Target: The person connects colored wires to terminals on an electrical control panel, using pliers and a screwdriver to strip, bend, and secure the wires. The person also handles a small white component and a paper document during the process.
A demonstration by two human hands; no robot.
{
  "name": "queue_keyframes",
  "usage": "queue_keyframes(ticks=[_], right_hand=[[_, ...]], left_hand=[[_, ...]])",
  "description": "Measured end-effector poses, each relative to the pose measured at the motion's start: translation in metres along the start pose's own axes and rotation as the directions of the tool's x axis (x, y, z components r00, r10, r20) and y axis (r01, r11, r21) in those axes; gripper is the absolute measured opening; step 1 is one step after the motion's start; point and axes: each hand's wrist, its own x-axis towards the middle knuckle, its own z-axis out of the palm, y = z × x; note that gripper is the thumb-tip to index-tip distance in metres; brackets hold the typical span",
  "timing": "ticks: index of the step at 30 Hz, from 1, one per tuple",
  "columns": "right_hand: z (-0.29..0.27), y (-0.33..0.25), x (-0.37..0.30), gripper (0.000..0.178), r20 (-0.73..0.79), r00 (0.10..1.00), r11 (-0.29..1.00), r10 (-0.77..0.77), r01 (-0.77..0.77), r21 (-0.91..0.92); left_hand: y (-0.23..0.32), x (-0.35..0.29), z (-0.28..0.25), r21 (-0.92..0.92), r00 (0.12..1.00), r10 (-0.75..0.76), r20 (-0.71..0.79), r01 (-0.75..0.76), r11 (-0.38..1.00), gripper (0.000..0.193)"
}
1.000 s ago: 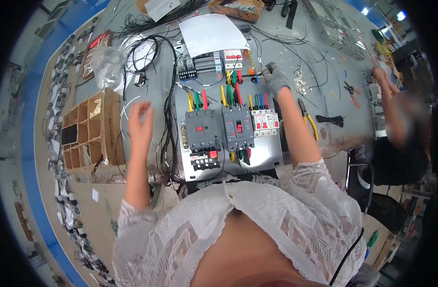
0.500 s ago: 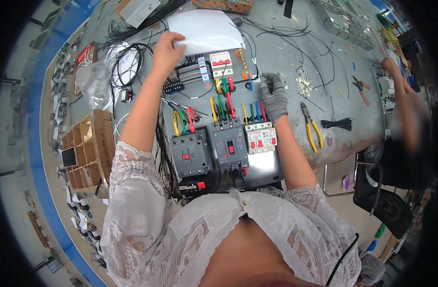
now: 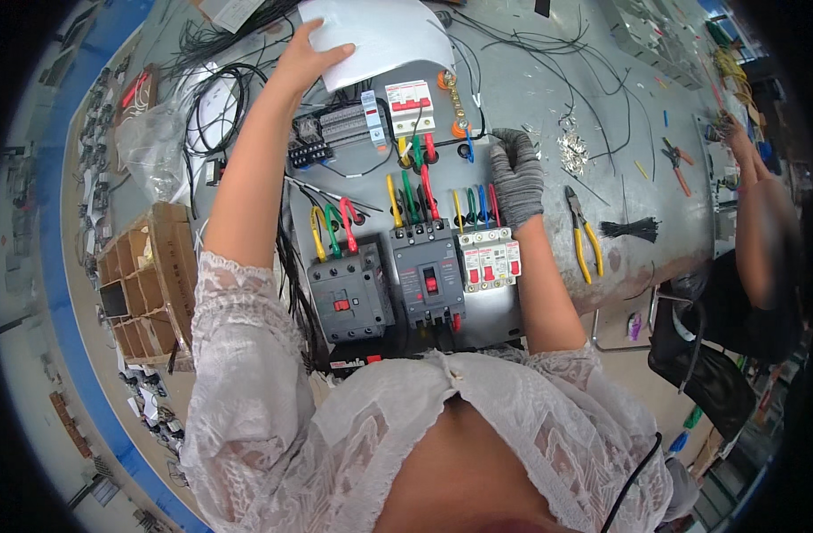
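My bare left hand (image 3: 307, 60) pinches the left edge of a white paper sheet (image 3: 380, 40), which bows upward above the far end of a metal mounting plate (image 3: 348, 188). In a grey glove, my right hand (image 3: 518, 182) curls around the plate's upper right edge; its fingertips are partly hidden. On the plate sit a contactor (image 3: 346, 298), a large breaker (image 3: 427, 277), a row of small breakers (image 3: 490, 260) and another small breaker (image 3: 410, 108). Yellow, green, red and blue wires rise through holes. A terminal strip (image 3: 342, 129) lies below the sheet.
Right of the plate lie yellow-handled pliers (image 3: 583, 233), a black cable-tie bundle (image 3: 630, 229) and small metal terminals (image 3: 572, 153). A divided cardboard box (image 3: 149, 284), a plastic bag (image 3: 153, 155) and coiled black cable (image 3: 222, 111) are at left. A co-worker's arm (image 3: 753, 195) shows at right.
My left hand has moved up and slightly left along the sheet, whose near edge now lifts and bows. The plate appears slightly shifted in view; my right hand stays at its edge.
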Motion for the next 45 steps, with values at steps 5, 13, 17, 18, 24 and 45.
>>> queue_keyframes(ticks=[5,13,17,18,24,45], right_hand=[[-0.002,0.001,-0.002,0.017,-0.02,1.0,1.0,0.017,-0.017,0.014],[0.001,0.001,-0.001,0.015,-0.01,1.0,0.997,-0.026,0.025,-0.068],[0.002,0.003,0.001,0.016,-0.025,1.0,1.0,-0.011,0.011,-0.004],[0.0,0.005,0.0,0.018,-0.027,1.0,1.0,0.003,-0.003,-0.018],[-0.019,-0.006,0.003,0.028,0.053,0.998,0.994,0.026,-0.02,-0.108],[0.113,-0.108,-0.028,0.033,0.786,0.617,0.992,0.04,0.067,-0.103]], left_hand=[[0.039,0.041,0.0,-0.061,0.933,0.358,-0.035,-0.359,0.931,0.049],[-0.094,0.084,-0.027,0.614,0.943,0.333,-0.02,-0.251,0.748,0.049],[-0.03,0.0,-0.048,0.369,0.889,0.441,-0.127,-0.37,0.853,0.038],[-0.014,-0.027,-0.049,0.2,0.928,0.364,-0.08,-0.342,0.918,0.035],[0.028,-0.207,-0.066,-0.188,0.999,0.047,0.021,-0.042,0.981,0.026],[-0.006,-0.238,-0.042,-0.341,0.896,-0.362,0.257,0.435,0.833,0.03]])
